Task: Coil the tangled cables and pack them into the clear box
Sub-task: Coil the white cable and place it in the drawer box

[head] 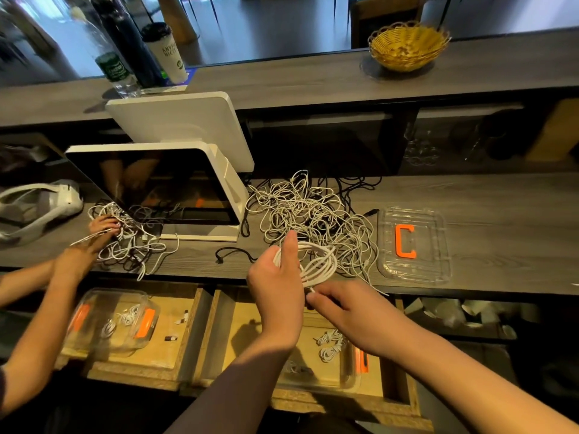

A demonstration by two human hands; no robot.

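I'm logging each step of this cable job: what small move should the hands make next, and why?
Probably wrap the loose end around the loops. The left hand grips a white coil and the right hand pinches its free end, with the coil not yet tied off. The clear box below already holds finished coils.

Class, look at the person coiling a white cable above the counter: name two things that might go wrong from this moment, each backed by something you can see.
1. The coil in the left hand hangs just over the tangled pile; a trailing strand may snag there and pull loops loose.
2. The right hand pinches only the cable's end, so the end may slip from its grip and the coil spring open before reaching the clear box in the drawer below.
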